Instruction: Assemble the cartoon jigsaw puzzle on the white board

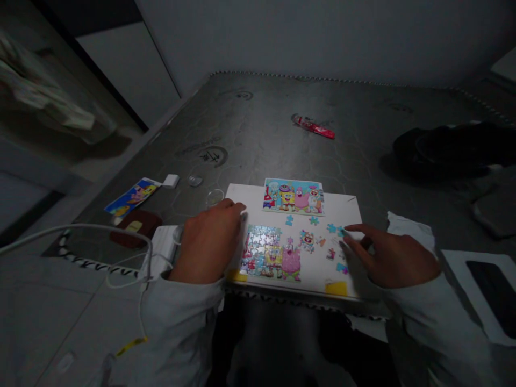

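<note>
On the grey table, the left hand curls at the white board's edge, hold unclear; then come the part-joined puzzle and loose pieces. Whether the right hand pinches one cannot be told; piece-picking seems underway, calling next for matching shapes.

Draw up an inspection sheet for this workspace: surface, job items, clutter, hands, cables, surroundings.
Surface: grey patterned table, bearing a white board.
Job items: partly assembled jigsaw; loose pieces above and to its right; picture card at the board's far edge.
Clutter: red object farther back; brown case and blue card on the left; dark bulky object on the right.
Hands: left hand at the board's left edge; right hand with fingers at a light-blue piece, grip unclear.
Cables: white cable at left.
Surroundings: pale wall behind; dim light.
</note>
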Motion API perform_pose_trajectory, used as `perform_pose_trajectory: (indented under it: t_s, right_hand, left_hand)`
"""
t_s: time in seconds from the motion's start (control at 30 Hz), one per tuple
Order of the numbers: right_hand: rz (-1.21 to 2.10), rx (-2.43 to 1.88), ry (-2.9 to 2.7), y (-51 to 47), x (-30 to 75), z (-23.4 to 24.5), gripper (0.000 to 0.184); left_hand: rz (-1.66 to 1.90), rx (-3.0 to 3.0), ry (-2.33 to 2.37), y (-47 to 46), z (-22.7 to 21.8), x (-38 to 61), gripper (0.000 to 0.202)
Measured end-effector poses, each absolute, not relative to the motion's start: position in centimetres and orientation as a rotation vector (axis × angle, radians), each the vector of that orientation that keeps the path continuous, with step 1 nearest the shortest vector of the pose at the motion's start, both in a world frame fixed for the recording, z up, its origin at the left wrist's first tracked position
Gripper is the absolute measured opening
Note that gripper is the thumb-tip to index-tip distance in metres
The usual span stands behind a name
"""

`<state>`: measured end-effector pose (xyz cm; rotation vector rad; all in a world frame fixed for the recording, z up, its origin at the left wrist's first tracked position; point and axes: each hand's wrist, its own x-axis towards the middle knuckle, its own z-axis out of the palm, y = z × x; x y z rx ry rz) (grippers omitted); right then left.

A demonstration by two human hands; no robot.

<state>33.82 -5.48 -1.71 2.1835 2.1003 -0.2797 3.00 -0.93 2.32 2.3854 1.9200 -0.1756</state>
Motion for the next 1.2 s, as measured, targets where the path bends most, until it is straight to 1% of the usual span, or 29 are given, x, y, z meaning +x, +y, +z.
perform_pose_trajectory:
  t_s: [0.03, 0.13, 0.33, 0.43, 0.6, 0.73, 0.83, 0.93, 1.03, 1.2]
  right_hand:
    - [-0.228, 2.223, 2.100, -5.4, 34.4, -1.8, 0.041]
    - [-0.264, 2.243, 2.079, -5.2, 35.9, -2.2, 0.043]
    - [-0.445, 2.182, 1.989, -5.1, 35.9, -1.8, 0.027]
    - [-0.474, 2.145, 2.032, -5.3, 35.2, -1.3, 0.023]
    - [-0.539, 2.026, 2.135, -5.8, 34.6, -1.4, 0.021]
    - [-0.534, 2.035, 2.079, -6.0, 33.8, -1.6, 0.014]
    - [-0.564, 2.004, 2.051, -6.0, 33.4, -1.5, 0.005]
    - [-0.558, 1.987, 2.111, -5.9, 33.4, -1.6, 0.008]
    - [-0.597, 1.985, 2.097, -5.9, 33.4, -1.5, 0.014]
    - [-0.538, 2.011, 2.049, -6.1, 32.8, -1.2, 0.011]
  left_hand:
    - [-0.178, 2.352, 1.948, -0.9, 2.3, 2.7, 0.034]
    - [-0.203, 2.263, 1.981, -0.8, 2.1, 2.0, 0.031]
    - [-0.216, 2.173, 2.006, -0.9, 1.9, 1.4, 0.026]
    - [-0.228, 2.191, 2.001, -1.0, 2.0, 1.4, 0.026]
    - [-0.228, 2.226, 1.982, -1.1, 1.9, 1.8, 0.026]
    - [-0.221, 2.284, 1.928, -1.3, 1.9, 2.5, 0.026]
    - [-0.197, 2.318, 1.872, -1.5, 2.0, 3.1, 0.026]
    - [-0.176, 2.343, 1.818, -1.7, 1.9, 3.4, 0.025]
    - [-0.173, 2.355, 1.802, -1.7, 1.8, 3.7, 0.025]
    - [-0.155, 2.367, 1.758, -1.7, 1.9, 4.2, 0.025]
